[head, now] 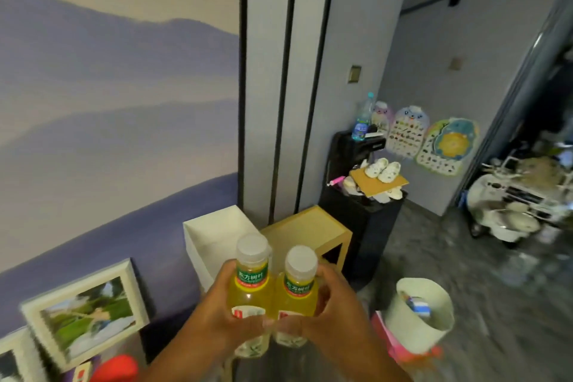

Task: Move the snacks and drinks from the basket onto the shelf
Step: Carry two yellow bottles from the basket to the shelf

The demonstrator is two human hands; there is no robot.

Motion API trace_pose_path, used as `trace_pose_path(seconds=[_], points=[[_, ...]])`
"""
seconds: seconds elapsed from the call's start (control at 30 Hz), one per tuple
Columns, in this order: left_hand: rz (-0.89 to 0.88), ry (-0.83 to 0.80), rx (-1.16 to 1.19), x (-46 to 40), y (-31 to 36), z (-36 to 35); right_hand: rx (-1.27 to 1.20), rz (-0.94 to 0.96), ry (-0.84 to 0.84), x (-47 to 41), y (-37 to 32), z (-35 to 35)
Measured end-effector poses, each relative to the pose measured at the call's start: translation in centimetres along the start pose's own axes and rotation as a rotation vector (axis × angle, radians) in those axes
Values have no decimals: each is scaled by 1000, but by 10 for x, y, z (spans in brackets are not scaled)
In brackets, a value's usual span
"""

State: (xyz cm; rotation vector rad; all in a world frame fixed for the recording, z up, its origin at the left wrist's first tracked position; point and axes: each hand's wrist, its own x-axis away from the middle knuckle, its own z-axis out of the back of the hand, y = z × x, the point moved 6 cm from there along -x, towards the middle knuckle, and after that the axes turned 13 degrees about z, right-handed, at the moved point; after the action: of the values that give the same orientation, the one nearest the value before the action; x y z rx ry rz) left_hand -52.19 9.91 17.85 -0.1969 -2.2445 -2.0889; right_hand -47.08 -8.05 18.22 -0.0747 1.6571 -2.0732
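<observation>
A framed picture (85, 313) leans against the mountain mural wall (108, 87), while small white shoes (383, 170) sit on cardboard (376, 184) atop a black cabinet (361, 226).

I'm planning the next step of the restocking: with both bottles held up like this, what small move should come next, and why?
Probably carry both forward and down toward the white shelf box just ahead. The left hand grips the left bottle and the right hand the right bottle, both upright and side by side, with the open-topped box right behind them.
</observation>
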Motion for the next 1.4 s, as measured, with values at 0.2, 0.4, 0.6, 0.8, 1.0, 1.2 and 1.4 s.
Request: trace_pose_path(seconds=[0.2, 0.4, 0.6, 0.8, 1.0, 1.2, 1.4], points=[[45, -21, -132, -139, -22, -32, 113, -48, 76, -77, 76, 74], [166, -90, -387, -289, -39, -27, 251, -138, 41, -178, 166, 122], [101, 79, -340, -378, -49, -29, 270, -178, -52, -265, 230, 150], [90, 254, -318, -469, -66, -20, 277, -155, -174, -365, 296, 168], [122, 515, -283, -550, -80, -15, 267, -58, -363, -466, 356, 183], [239, 650, -300, -617, -115, -22, 265, 25, -435, -528, 413, 200], [364, 724, -356, -669, -166, -15, 285, 23, -484, -553, 488, 190]])
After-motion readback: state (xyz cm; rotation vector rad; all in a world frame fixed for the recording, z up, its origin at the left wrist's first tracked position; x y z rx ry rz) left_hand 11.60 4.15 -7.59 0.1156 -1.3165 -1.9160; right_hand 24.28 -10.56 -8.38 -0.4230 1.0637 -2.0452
